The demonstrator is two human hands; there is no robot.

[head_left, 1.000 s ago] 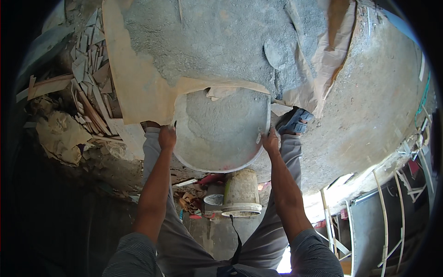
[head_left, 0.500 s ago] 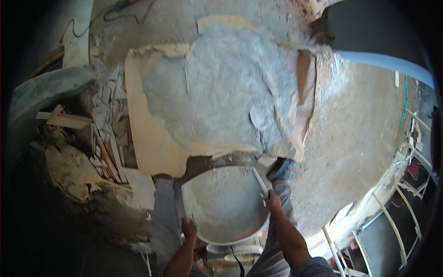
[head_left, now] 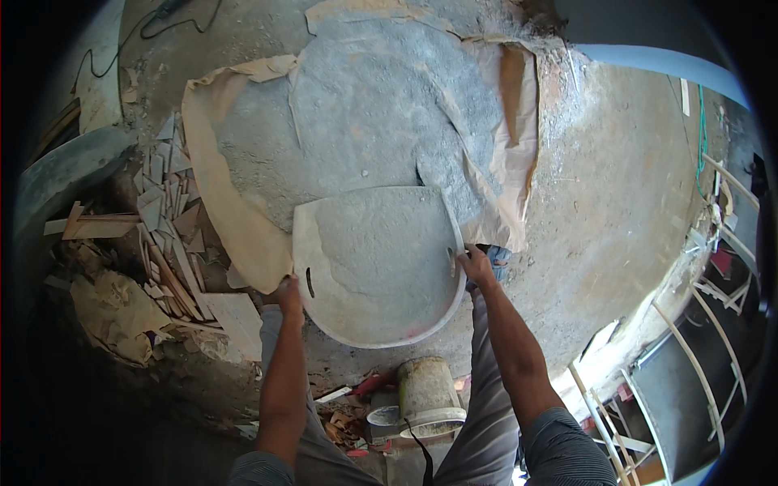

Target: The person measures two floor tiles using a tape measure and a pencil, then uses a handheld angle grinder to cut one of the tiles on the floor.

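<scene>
My left hand [head_left: 288, 296] grips the left side of a broad, pale scoop-shaped pan [head_left: 306, 223], just outside a slot cut in its wall. On the opposite side my right hand [head_left: 477, 265] is closed on the rim beside a second slot. The pan has a straight far edge and a rounded near edge, and its inside is coated with grey powder. Its far edge lies over the near part of a large brown paper sheet [head_left: 217, 202]. Grey powder [head_left: 365, 105] is spread over most of that sheet.
Broken tile pieces and strips [head_left: 174, 235] lie left of the sheet, beside crumpled paper [head_left: 113, 312]. A dirty bucket [head_left: 425, 385] is between my legs. Pale curved frames [head_left: 697, 348] stand at the right. A corded tool [head_left: 170, 8] lies at the far left.
Both hands have carried the pan forward, away from my legs, onto the near part of the paper sheet. The bucket now shows more fully. My view has shifted slightly.
</scene>
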